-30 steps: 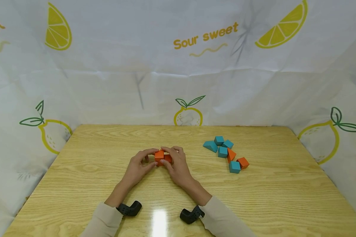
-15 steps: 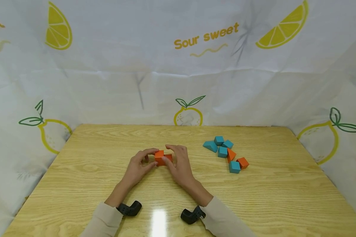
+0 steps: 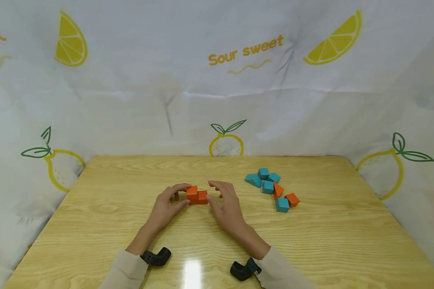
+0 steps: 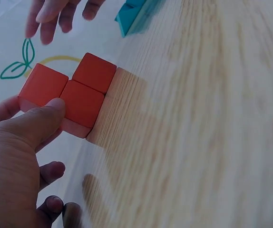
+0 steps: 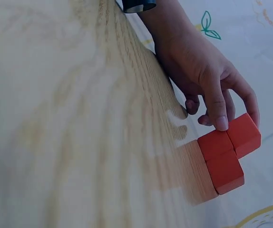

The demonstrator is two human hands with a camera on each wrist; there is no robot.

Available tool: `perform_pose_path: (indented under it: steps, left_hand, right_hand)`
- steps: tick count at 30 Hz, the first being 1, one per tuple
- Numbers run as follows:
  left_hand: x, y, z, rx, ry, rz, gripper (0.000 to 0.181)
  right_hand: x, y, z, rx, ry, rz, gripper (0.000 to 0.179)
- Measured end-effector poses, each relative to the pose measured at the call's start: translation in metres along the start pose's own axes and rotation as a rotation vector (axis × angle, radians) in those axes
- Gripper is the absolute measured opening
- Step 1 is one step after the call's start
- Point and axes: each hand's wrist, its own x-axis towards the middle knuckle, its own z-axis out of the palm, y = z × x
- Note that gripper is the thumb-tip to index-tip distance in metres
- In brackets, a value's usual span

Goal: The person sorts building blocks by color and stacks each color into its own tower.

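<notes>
Three orange cube blocks stand together at the middle of the table. Two lie side by side, and the upper orange block (image 4: 43, 84) sits on the left one. My left hand (image 3: 166, 204) pinches this stack, its thumb across the seam between the upper block and the lower left block (image 4: 83, 107), its index finger behind. Beside them is the lower right block (image 5: 226, 172). To its right, my right hand (image 3: 227, 205) holds nothing, thumb and fingers spread apart, with the thumb tip close to that block in the head view.
Several teal blocks (image 3: 268, 187) lie loosely grouped on the right, with an orange triangular block (image 3: 278, 190) and another orange cube (image 3: 292, 199) among them. The wooden table (image 3: 130, 172) ends at a white lemon-print cloth (image 3: 148, 120) behind and at both sides.
My right hand has let go of the blocks and moved right, its fingers opening. The left hand keeps its grip. The head view has shifted slightly.
</notes>
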Motion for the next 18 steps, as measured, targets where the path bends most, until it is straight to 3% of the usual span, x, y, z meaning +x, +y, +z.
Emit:
perform_pose_path:
  steps: [10,13,18]
  left_hand:
    - [-0.003,-0.003,0.000,-0.006,0.009,0.005,0.050]
    - [-0.003,-0.003,0.000,-0.001,0.010,0.010,0.050]
    - [-0.001,-0.004,0.000,0.008,0.011,0.024,0.051]
  right_hand:
    - [-0.013,0.011,-0.035,-0.065,0.057,-0.011,0.043]
    - [-0.016,0.015,-0.047,-0.063,0.072,0.018,0.043]
    - [-0.022,0.020,-0.066,-0.033,0.080,0.136,0.039]
